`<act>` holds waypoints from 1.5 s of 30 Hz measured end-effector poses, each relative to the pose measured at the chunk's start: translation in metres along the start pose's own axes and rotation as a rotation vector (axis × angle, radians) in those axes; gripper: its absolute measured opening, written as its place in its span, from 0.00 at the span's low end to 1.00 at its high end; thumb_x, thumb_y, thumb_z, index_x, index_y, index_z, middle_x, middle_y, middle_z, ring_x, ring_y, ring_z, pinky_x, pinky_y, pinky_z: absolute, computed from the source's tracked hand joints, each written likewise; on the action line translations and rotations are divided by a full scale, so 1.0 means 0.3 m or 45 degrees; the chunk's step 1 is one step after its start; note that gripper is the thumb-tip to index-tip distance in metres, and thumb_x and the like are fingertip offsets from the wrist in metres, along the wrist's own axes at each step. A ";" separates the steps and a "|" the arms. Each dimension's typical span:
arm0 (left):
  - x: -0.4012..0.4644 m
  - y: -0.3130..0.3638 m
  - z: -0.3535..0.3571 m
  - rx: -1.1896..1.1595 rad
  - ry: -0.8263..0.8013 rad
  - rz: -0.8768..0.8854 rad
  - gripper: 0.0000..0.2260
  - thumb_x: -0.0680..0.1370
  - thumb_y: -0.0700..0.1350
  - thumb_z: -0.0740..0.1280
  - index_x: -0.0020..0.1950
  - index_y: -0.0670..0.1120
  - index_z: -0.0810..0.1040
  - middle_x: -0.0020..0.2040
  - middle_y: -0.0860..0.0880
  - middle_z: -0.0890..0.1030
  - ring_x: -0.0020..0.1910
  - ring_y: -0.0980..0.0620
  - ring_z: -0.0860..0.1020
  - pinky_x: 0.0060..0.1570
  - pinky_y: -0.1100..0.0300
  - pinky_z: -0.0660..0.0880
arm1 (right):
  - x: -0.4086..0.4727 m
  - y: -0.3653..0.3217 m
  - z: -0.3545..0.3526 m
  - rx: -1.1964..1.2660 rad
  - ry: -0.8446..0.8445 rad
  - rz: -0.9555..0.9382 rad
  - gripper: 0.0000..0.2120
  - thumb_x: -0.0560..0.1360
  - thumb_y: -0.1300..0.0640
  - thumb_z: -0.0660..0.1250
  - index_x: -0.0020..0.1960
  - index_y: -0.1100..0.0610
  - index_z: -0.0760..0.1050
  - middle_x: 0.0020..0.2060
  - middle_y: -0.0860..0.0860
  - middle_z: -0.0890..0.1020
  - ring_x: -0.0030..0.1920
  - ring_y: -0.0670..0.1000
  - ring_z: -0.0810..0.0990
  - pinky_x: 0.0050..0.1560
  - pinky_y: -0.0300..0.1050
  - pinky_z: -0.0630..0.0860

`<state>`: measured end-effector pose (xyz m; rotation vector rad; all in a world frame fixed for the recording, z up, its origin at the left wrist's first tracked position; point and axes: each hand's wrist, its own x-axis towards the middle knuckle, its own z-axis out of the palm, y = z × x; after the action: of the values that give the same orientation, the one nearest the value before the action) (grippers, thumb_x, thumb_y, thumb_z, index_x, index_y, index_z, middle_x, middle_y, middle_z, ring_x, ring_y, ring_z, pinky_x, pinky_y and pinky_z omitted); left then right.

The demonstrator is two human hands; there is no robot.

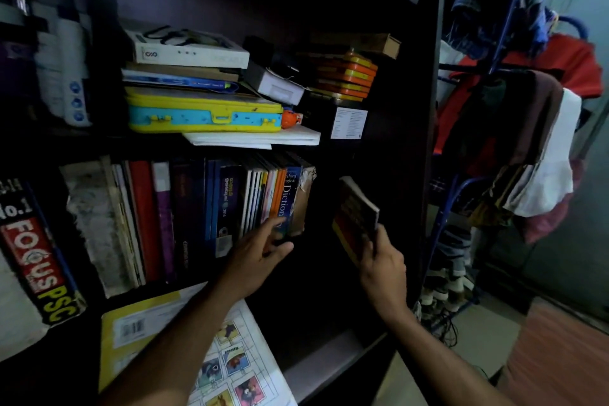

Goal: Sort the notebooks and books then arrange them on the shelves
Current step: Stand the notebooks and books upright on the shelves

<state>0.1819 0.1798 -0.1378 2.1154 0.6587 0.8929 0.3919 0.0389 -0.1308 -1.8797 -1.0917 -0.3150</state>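
Note:
A row of upright books (197, 214) fills the middle shelf, ending on the right with a blue dictionary (287, 198) and a worn brown book (304, 201). My left hand (260, 254) reaches to the foot of the dictionary, its fingers straight and touching the spines. My right hand (382, 260) grips a small dark book with a yellow and red cover (356, 214), held tilted in the dark gap to the right of the row. A large yellow-edged picture book (184, 339) lies flat on the shelf below my left arm.
The upper shelf holds a yellow and blue case (204, 114), a white box (188, 49), stacked orange tins (346, 79) and papers. A thick "Focus PSC" book (36, 257) stands at far left. The shelf's dark side panel (425, 142) is right of the gap; a clothes rack (514, 128) stands beyond.

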 end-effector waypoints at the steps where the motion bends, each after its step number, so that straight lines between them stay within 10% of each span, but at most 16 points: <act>1: -0.003 -0.005 0.001 0.026 -0.046 -0.017 0.18 0.82 0.55 0.64 0.71 0.61 0.69 0.59 0.57 0.77 0.55 0.59 0.78 0.51 0.60 0.75 | 0.032 -0.018 0.003 0.018 0.018 0.044 0.12 0.84 0.52 0.58 0.66 0.52 0.71 0.50 0.52 0.83 0.47 0.56 0.82 0.42 0.50 0.78; 15: 0.022 -0.042 0.012 0.012 -0.118 -0.105 0.14 0.79 0.52 0.70 0.65 0.56 0.77 0.49 0.55 0.82 0.40 0.59 0.82 0.39 0.67 0.75 | 0.224 -0.113 0.247 0.275 -0.127 0.361 0.24 0.79 0.51 0.68 0.72 0.49 0.66 0.66 0.50 0.77 0.64 0.52 0.78 0.61 0.52 0.79; 25: 0.018 -0.034 0.014 -0.060 -0.117 -0.154 0.13 0.79 0.51 0.70 0.63 0.56 0.78 0.50 0.54 0.82 0.41 0.58 0.82 0.40 0.67 0.75 | 0.189 -0.054 0.295 0.272 -0.153 0.391 0.06 0.81 0.56 0.65 0.56 0.48 0.70 0.53 0.48 0.80 0.43 0.41 0.77 0.38 0.36 0.74; 29: 0.017 -0.029 0.011 -0.084 -0.113 -0.149 0.12 0.79 0.50 0.70 0.62 0.56 0.78 0.50 0.54 0.83 0.42 0.59 0.82 0.40 0.68 0.75 | 0.209 -0.085 0.370 0.237 -0.270 0.220 0.12 0.81 0.57 0.64 0.64 0.50 0.72 0.60 0.49 0.80 0.57 0.48 0.80 0.54 0.42 0.79; 39: 0.028 0.006 -0.025 0.203 1.043 0.231 0.07 0.77 0.36 0.72 0.55 0.43 0.82 0.44 0.50 0.80 0.39 0.54 0.77 0.39 0.66 0.71 | 0.135 -0.108 0.351 0.022 -0.228 -0.224 0.16 0.76 0.41 0.65 0.60 0.46 0.69 0.55 0.42 0.70 0.55 0.42 0.71 0.54 0.40 0.75; 45: 0.045 -0.045 -0.002 0.257 0.889 0.052 0.25 0.76 0.38 0.74 0.72 0.42 0.72 0.66 0.39 0.75 0.63 0.40 0.76 0.59 0.51 0.72 | 0.093 -0.160 0.338 -0.124 -0.558 -0.703 0.22 0.77 0.38 0.62 0.66 0.48 0.70 0.61 0.47 0.77 0.58 0.47 0.76 0.57 0.45 0.78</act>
<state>0.1875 0.1973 -0.1429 1.9691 1.0894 1.6734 0.3487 0.1455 -0.1423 -1.7430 -1.9289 -0.2722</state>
